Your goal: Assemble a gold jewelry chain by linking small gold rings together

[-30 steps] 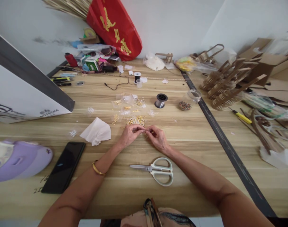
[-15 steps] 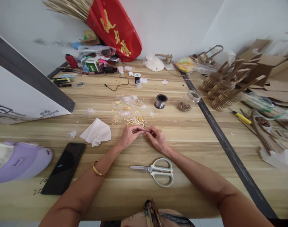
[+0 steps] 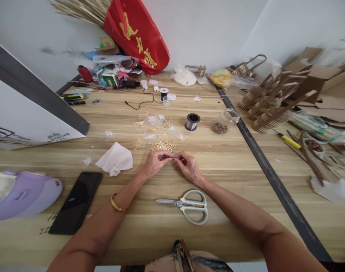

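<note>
My left hand (image 3: 157, 163) and my right hand (image 3: 188, 165) meet fingertip to fingertip above the table. Each is closed in a pinch, and whatever sits between the fingertips is too small to make out. Just beyond them lies a pile of gold and silver beads (image 3: 162, 145). Nearer to me, a pair of scissors (image 3: 186, 204) with pale handles rests on the wood, blades pointing left. A spool of fine wire (image 3: 192, 122) stands past my right hand, and a white cloth (image 3: 115, 159) lies left of my left hand.
A black phone (image 3: 76, 202) and a purple-and-white object (image 3: 27, 194) are at the left. A clear jar with beads (image 3: 221, 127) lies at the right, near several small woven baskets (image 3: 263, 107). A red bag (image 3: 141, 37) leans at the back, and a large white box (image 3: 33, 109) stands left.
</note>
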`<state>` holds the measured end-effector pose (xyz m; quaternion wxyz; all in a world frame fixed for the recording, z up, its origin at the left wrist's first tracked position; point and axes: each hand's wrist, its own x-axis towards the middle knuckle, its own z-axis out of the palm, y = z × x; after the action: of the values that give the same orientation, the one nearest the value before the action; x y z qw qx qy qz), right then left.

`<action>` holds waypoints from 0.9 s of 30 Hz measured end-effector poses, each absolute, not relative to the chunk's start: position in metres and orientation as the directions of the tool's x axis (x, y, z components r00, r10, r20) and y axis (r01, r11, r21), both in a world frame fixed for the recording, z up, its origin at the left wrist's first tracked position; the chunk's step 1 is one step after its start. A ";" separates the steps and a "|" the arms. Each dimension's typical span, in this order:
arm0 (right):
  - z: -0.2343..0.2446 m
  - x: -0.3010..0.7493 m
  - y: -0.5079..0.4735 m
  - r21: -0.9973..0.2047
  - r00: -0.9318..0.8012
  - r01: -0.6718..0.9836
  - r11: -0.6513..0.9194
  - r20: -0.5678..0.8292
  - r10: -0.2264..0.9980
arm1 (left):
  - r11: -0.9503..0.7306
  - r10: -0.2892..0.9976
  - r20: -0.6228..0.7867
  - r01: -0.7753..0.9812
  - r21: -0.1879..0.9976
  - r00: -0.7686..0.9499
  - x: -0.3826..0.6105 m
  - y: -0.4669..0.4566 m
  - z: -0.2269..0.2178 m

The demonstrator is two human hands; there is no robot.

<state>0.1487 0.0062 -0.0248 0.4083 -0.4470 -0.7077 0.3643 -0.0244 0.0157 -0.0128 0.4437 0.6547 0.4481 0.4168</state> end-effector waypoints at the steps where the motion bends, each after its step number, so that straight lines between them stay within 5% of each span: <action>1: -0.025 0.149 0.006 -0.881 -0.267 0.334 0.335 0.252 0.930 | -0.203 0.957 0.148 0.211 0.956 0.249 -0.024 0.016 -0.013; 27: -0.019 0.149 0.005 -0.920 -0.237 0.289 0.267 0.201 0.950 | -0.223 0.962 0.164 0.288 0.931 0.217 -0.024 0.016 -0.007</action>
<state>0.1490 0.0053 -0.0186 0.4160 -0.4565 -0.6785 0.3977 -0.0236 0.0161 -0.0073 0.4086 0.6644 0.4704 0.4127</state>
